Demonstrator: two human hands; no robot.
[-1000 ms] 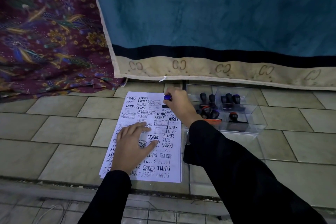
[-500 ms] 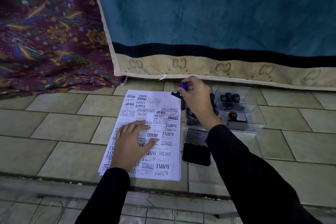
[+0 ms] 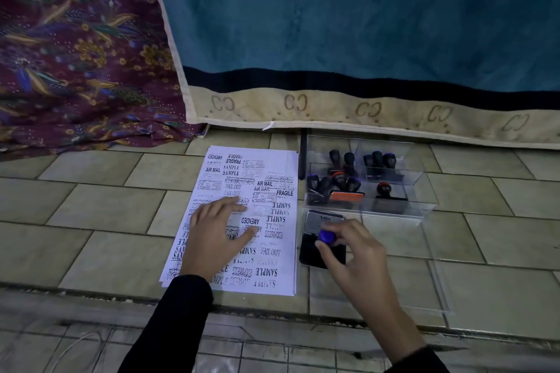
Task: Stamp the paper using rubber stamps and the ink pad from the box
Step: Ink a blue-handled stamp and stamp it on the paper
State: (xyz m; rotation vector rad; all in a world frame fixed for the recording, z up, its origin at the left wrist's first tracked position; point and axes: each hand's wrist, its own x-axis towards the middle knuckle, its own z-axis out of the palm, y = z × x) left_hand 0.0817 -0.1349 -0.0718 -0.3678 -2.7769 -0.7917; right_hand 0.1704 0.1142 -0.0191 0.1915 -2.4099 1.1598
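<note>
Tiny blue-knobbed stamp (image 3: 326,235) looks light, hard plastic, so the right hand (image 3: 351,251) pinching its knob in curled fingertips seems grip enough, down on the open ink pad (image 3: 306,253) just right of the paper (image 3: 272,266), which the left hand (image 3: 213,236) pins with flat, spread fingers.

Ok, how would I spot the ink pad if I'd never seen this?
Find the big blue blanket at the back; below it, on the floor, sits a clear box of stamps. In front of that box, right of the paper, lies the ink pad: flat and black with an open silver lid, no knob handle.
</note>
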